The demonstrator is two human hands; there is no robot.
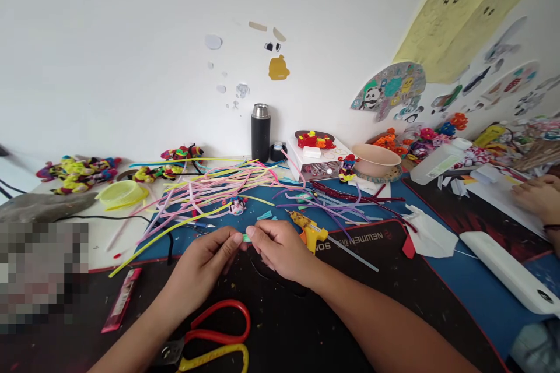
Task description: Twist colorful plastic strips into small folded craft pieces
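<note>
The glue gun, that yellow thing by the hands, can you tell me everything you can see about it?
The glue gun looks like yellow plastic with an orange tip and an orange trigger. It lies on its side on the dark desk mat, tip pointing up and left. A pale, see-through glue stick sticks out of its back toward the lower right. It sits just right of the right hand; whether they touch, I can't tell. Purple pipe cleaners lie behind it.

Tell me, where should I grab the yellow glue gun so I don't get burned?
Probably by the glue gun's yellow handle, the end that points toward the right hand. Come from the near side: the nozzle tip points away to the far left, and the glue stick pokes out the back.
</note>
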